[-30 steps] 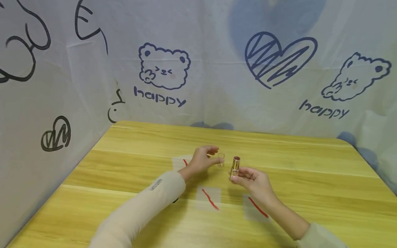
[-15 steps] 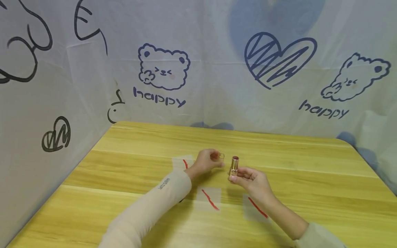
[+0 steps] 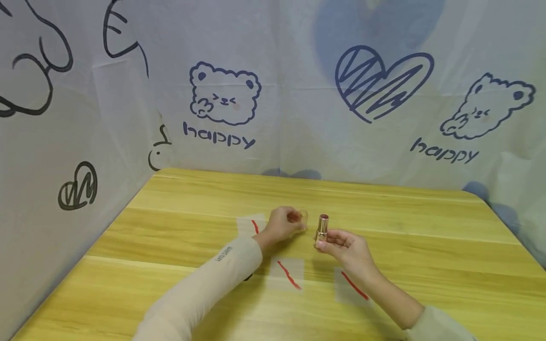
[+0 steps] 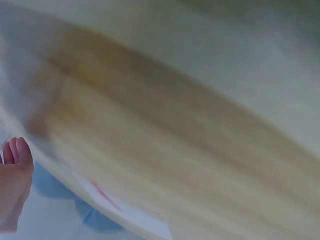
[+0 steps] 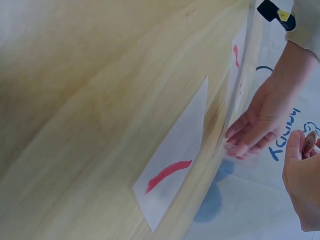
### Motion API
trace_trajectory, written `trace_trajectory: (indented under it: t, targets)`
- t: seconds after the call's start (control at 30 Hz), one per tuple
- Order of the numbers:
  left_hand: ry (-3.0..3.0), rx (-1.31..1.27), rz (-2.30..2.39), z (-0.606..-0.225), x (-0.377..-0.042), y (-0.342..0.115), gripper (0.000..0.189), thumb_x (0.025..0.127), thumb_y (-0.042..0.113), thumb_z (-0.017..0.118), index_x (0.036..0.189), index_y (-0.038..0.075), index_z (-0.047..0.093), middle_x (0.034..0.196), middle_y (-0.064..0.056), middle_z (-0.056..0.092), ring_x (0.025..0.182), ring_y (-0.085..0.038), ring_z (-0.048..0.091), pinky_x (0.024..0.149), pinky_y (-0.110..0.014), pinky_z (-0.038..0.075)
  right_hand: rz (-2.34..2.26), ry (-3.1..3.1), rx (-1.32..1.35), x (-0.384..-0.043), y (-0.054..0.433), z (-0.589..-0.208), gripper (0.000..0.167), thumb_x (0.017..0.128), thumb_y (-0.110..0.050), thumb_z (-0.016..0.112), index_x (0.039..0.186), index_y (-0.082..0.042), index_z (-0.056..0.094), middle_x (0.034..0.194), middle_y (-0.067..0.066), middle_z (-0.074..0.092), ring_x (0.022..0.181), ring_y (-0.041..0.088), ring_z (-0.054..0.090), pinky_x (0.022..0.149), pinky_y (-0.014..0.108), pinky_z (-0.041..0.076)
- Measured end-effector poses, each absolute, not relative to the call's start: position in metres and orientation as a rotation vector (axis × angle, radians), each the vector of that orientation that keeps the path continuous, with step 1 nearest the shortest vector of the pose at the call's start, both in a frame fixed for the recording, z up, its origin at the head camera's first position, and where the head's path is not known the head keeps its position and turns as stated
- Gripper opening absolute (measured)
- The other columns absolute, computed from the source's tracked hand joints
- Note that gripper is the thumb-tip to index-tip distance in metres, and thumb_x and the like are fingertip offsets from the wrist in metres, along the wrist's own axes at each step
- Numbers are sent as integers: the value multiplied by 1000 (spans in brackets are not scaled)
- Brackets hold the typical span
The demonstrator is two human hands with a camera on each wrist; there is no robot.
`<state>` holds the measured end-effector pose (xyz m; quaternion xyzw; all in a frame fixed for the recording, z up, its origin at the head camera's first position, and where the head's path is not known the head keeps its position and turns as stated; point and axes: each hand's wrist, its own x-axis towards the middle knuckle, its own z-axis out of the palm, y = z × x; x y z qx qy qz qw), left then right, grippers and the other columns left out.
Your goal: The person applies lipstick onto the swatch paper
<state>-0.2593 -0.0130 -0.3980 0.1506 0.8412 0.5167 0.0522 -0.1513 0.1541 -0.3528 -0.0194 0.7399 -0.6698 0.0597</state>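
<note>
In the head view my right hand (image 3: 351,253) grips an uncapped lipstick (image 3: 323,225) upright by its gold base, above the middle of the table. Dark red shows at the top of its tube. Just left of it, my left hand (image 3: 281,224) pinches a clear cap (image 3: 304,219) between thumb and fingers. A small gap separates cap and lipstick. The right wrist view catches the lipstick's round base (image 5: 310,142) among the right fingers, with the left hand beyond. Only part of the left hand (image 4: 15,182) enters the left wrist view; the cap is barely visible there.
Pale paper slips lie on the wooden table (image 3: 192,189), each with a red stroke: one slip (image 3: 275,279) in the middle, another slip (image 3: 343,291) beside the right forearm, a third slip (image 3: 245,226) partly behind the left wrist. A printed white cloth (image 3: 298,132) hangs behind.
My left fingers have closed in around the clear cap, and the left forearm has shifted slightly right. The lipstick in my right hand has moved a touch left.
</note>
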Motion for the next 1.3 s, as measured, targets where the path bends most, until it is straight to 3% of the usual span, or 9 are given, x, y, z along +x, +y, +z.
trace_trajectory:
  t: [0.67,0.93,1.3]
  targets:
    - [2513,398,1701,-359,-250,-30,26,82,17,72,102,3,67,97,-12,69,85,-18,64,74,-24,55,-2019,2238,-80,-152,156,-351,43,87,-12,65,120,11,51,104,10,68,88,5,66,84,19,52]
    - [2479,506,1809,-357,-243,-38,27,83,12,70,105,-3,64,100,-18,67,87,-22,64,77,-25,55,-2047,2221,-94,-156,159,-352,45,87,-15,65,122,9,51,94,-10,68,92,8,66,88,20,51]
    - [2425,567,1803,-359,-222,-45,30,85,11,66,109,-6,61,100,-18,66,89,-21,63,78,-25,54,-2036,2258,-119,-155,158,-351,44,87,-15,65,121,10,51,98,-4,70,92,10,67,87,20,52]
